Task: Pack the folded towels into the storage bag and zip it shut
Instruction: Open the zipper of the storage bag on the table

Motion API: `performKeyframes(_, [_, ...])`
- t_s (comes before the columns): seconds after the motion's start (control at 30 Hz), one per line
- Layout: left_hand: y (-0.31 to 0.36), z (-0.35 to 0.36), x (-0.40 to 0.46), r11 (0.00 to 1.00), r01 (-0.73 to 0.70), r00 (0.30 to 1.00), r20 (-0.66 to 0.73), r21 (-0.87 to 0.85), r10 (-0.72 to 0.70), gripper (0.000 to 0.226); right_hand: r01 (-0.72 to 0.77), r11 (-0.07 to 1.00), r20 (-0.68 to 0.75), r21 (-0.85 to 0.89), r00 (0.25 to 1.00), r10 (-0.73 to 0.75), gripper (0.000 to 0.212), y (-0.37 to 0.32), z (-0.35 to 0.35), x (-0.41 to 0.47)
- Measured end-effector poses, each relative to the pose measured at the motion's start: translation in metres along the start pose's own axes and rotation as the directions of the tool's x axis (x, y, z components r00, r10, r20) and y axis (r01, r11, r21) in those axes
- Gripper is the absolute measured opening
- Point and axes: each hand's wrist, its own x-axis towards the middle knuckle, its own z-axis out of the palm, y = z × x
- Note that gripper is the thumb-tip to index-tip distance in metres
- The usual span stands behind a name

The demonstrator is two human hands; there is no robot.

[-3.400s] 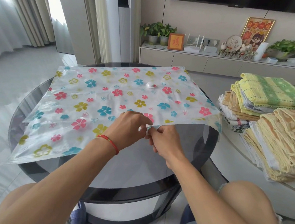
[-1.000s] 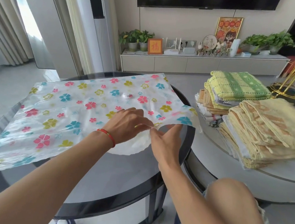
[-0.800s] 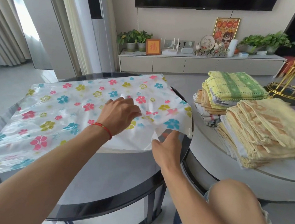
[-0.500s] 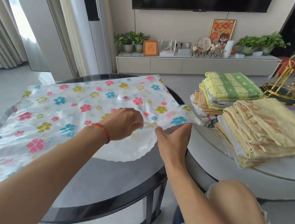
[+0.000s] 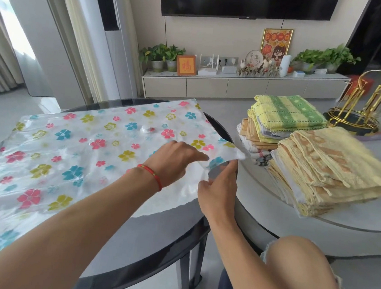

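The bag [image 5: 88, 156], clear plastic printed with flowers, lies flat across the round dark worktop [image 5: 145, 239], its open mouth along the near edge and its right corner reaching the worktop's right rim. Both hands work at that corner. The left hand [image 5: 172, 159], with a red cord at the wrist, rests on top of the bag with its fingers stretched out toward the corner, pressing or lifting the upper layer; whether that grip pinches the plastic cannot be told. The right hand [image 5: 219, 187] sits just right of the left, at the mouth's edge below the corner, its fingers extended up against the plastic; a closed grip does not show there either. The towels [image 5: 320, 163] stand in folded stacks on a pale second worktop [image 5: 349, 234] right of the bag, well apart from both hands, none inside the bag. Compared with half a second ago, the left fingers have uncurled and reached further toward the corner, and the right hand has dropped slightly lower along the edge.
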Motion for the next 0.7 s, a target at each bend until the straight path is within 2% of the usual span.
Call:
performKeyframes(0.1, [-0.016,-0.014,0.004,0.993,0.094,0.985,-0.141,-0.072,-0.103,0.063,-0.075,0.995,0.056,-0.073,0.995,0.079,0.078,0.011,-0.005,0.003])
performKeyframes(0.17, [-0.019,-0.02,0.004,0.987,0.131,0.975,-0.17,-0.095,-0.146,0.058,-0.103,0.991,0.07,-0.086,0.992,0.109,0.084,0.012,-0.007,0.004])
performKeyframes(0.3, [-0.005,-0.02,-0.004,0.992,0.065,0.986,-0.146,-0.106,-0.081,0.038,-0.065,0.995,-0.013,0.073,0.998,0.066,0.094,-0.005,-0.006,0.005])
performKeyframes(0.4, [0.0,-0.017,-0.008,0.99,0.074,0.982,-0.164,-0.122,-0.094,0.026,-0.018,0.987,-0.09,0.16,0.995,0.032,0.085,-0.011,-0.012,0.011])
performKeyframes(0.53, [0.0,-0.019,-0.006,0.971,0.156,0.955,-0.223,-0.184,-0.195,0.022,-0.009,0.997,-0.07,0.076,0.997,0.014,0.067,-0.003,-0.019,0.01])
performKeyframes(0.7, [-0.01,-0.023,0.0,0.898,0.344,0.87,-0.267,-0.272,-0.414,0.026,-0.099,0.994,-0.015,-0.056,0.995,0.098,0.07,0.012,-0.026,0.012])
